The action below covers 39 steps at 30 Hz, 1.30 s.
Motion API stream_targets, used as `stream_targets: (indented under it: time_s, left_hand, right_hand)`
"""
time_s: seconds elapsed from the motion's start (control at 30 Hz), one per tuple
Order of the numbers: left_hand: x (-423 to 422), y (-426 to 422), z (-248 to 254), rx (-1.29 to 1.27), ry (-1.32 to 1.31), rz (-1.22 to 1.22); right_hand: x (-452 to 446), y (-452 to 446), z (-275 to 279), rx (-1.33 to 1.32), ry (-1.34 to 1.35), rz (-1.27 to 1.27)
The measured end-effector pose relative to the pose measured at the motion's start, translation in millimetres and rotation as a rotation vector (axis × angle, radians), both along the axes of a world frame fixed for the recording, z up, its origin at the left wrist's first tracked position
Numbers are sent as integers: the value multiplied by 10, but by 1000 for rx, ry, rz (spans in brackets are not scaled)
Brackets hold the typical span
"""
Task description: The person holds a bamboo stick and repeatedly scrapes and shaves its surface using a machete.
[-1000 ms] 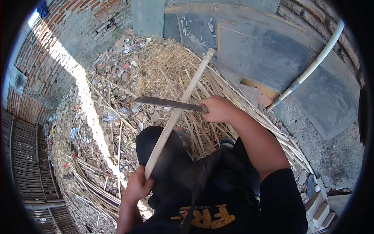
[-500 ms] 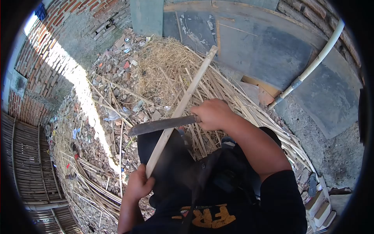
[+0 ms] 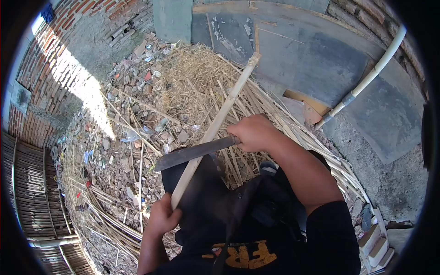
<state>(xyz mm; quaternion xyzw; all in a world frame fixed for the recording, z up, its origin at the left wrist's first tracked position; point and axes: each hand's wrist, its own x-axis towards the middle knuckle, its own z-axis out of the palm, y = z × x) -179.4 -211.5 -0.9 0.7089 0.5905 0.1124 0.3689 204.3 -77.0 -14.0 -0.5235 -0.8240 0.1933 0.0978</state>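
A long pale bamboo strip slants from my lap up and away to the right. Its near end is gripped by my left hand, thumb and fingers closed round it. My right hand is wrapped about the handle of a machete. The broad dark blade lies across the strip, a little above my knee, with its tip pointing left. Whether the edge bites into the bamboo cannot be made out.
Beyond the strip lies a heap of straw-like shavings. Many split bamboo strips are piled to the right. Rubble covers the ground at left. Grey panels and a white pipe stand behind, with a brick wall at left.
The machete and my right hand have shifted slightly right and toward me along the strip. The strip's far end has tipped a little to the right. My left hand keeps its place.
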Motion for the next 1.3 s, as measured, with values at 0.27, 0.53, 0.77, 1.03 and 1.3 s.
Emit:
stream_targets:
  time_s: [0.27,0.53,0.77,1.03,1.3]
  left_hand:
    - [22,3,36,100,152,-3]
    - [-25,-92,-4,172,170,-35]
    - [-59,-127,-31,180,188,-47]
    - [-271,-297,-75,159,193,-15]
    - [-293,-295,-129,100,162,18]
  right_hand:
    - [464,303,-188,-143,238,-445]
    - [534,259,-347,-44,128,-300]
    - [323,79,82,5,-30,-267]
    - [805,323,-233,-25,121,-568]
    - [322,26,235,21,-191,-150]
